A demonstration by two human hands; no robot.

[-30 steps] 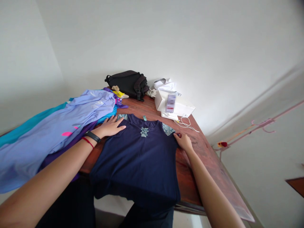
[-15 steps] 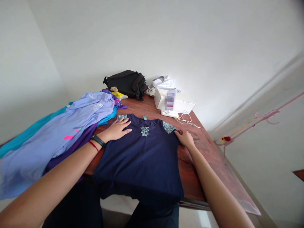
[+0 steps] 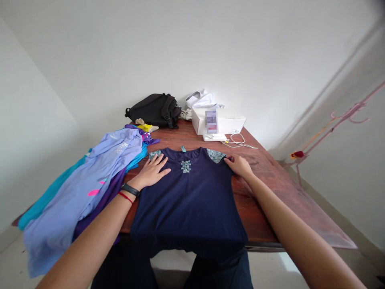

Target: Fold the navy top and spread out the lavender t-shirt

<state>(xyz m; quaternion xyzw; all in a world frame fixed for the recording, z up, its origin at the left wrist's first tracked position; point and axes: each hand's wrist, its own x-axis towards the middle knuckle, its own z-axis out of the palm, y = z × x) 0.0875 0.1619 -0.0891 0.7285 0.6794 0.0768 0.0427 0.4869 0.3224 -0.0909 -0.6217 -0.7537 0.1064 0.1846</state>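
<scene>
A navy short-sleeved shirt (image 3: 188, 200) lies spread face up, with patterned shoulder patches and a patterned trim below the neckline. Its lower end hangs over the table's near edge. Flat on the shirt by the shoulder on the left rests my left hand (image 3: 152, 170), fingers spread, a black band and a red string on the wrist. My right hand (image 3: 240, 165) pinches the sleeve edge on the other side between thumb and fingers.
On the wooden table (image 3: 261, 192), a pile of clothes (image 3: 105, 168) lies to the left, draping over the near edge. At the back are a black bag (image 3: 153, 110), a white box (image 3: 230, 122), white cloth (image 3: 201, 98) and a cable (image 3: 240, 143). A pink rack (image 3: 333, 124) stands right.
The camera view has shifted and tilted slightly. My left hand still lies on the shirt and my right hand still pinches the sleeve; the shirt looks much the same.
</scene>
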